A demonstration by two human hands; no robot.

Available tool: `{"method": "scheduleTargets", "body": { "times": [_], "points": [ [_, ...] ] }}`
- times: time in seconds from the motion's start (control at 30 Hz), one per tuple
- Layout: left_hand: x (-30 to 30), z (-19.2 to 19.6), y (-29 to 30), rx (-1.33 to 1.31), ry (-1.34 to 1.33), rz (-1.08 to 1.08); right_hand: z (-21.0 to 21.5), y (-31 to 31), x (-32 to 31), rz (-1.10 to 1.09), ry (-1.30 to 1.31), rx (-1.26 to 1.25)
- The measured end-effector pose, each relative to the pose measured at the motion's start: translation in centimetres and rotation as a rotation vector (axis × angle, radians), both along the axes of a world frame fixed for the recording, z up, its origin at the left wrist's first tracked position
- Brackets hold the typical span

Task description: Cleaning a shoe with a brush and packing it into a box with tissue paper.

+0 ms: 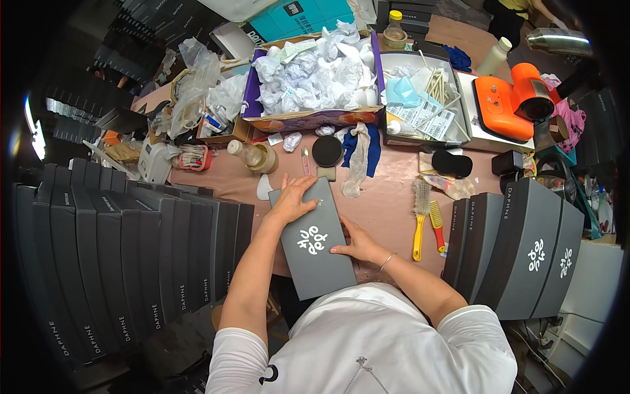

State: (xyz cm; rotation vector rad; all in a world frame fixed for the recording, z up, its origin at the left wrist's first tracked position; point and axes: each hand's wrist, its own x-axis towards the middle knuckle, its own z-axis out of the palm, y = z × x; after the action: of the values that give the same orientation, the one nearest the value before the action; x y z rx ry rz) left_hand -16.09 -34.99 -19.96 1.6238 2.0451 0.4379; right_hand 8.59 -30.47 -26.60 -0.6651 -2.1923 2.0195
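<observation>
At the near edge of the pink-covered table [387, 197], a long dark grey box [318, 272] with a white emblem lay lid up, its far end angled slightly left, its near end just beside the person's white shirt [394, 328].

Left hand [294, 199]: placed on the box near the far left corner, fingers spread over the lid; whether it gripped or only rested could not be told. Right hand [359, 243]: grasping the box at its right edge, thumb on the lid, fingers along the side.

Surroundings: beyond the box, a round black tin [327, 150] stood near a blue cloth [371, 152]. A glass jar [264, 159] stood to the left of the tin. To the right of the box, a yellow-handled brush [418, 236] lay just beside a smaller red-and-yellow brush [438, 231]. Farther back, a purple carton [379, 72] held crumpled white paper [302, 79]; right of it, a grey tray [426, 142] contained packets and sticks, with an orange device [492, 108] beside it. Rows of dark boxes flanked the work area, the left row [131, 243] longer than the right row [508, 253].
</observation>
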Motion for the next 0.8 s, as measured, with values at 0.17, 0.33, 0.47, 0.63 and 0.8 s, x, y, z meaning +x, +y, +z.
{"method": "scheduleTargets", "body": {
  "times": [0.17, 0.33, 0.47, 0.63, 0.8],
  "points": [
    [0.3, 0.5, 0.1, -0.025, 0.039, 0.004, 0.5, 0.1, 0.0, 0.009, -0.024, -0.021],
    [0.6, 0.9, 0.5, -0.042, 0.016, 0.02, 0.0, 0.0, 0.0, 0.001, -0.007, -0.014],
    [0.5, 0.1, 0.3, -0.024, 0.021, 0.035, 0.2, 0.2, 0.0, 0.016, -0.039, -0.033],
    [0.2, -0.4, 0.4, -0.008, 0.013, 0.044, -0.3, -0.1, 0.0, -0.003, 0.006, -0.014],
    [1.1, 0.7, 0.6, -0.008, 0.058, 0.055, -0.1, 0.0, 0.0, 0.002, 0.001, -0.009]
  ]
}}
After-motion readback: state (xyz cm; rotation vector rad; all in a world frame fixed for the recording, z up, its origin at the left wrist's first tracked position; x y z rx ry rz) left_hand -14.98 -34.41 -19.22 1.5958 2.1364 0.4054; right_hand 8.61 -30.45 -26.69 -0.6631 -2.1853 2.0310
